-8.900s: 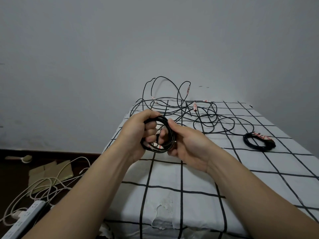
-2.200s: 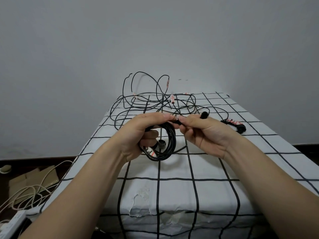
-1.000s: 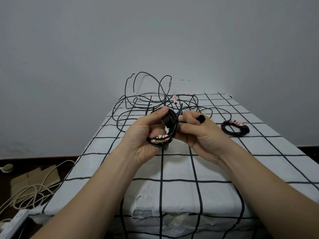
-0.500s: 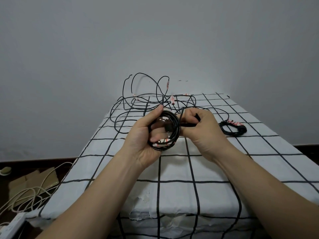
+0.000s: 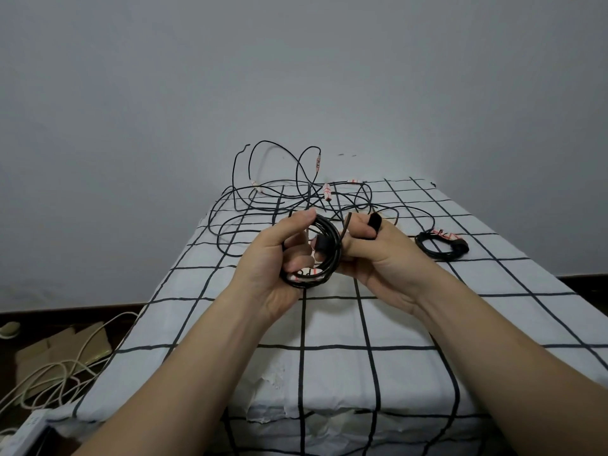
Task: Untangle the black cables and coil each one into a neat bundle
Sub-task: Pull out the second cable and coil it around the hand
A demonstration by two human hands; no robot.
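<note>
White tablecloth with black grid lines (image 5: 411,324). Loose tangled black cables (image 5: 283,199) sprawl at its far end. Above the middle, the left hand (image 5: 273,258) curls round a coiled black cable (image 5: 332,258). The right hand (image 5: 378,261), touching the coil, pinches a black strap (image 5: 375,220). A small tied black cable bundle (image 5: 439,246) lies to the right.

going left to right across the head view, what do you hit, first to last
cardboard on the floor → left hand → held coil → right hand → tied bundle
</note>
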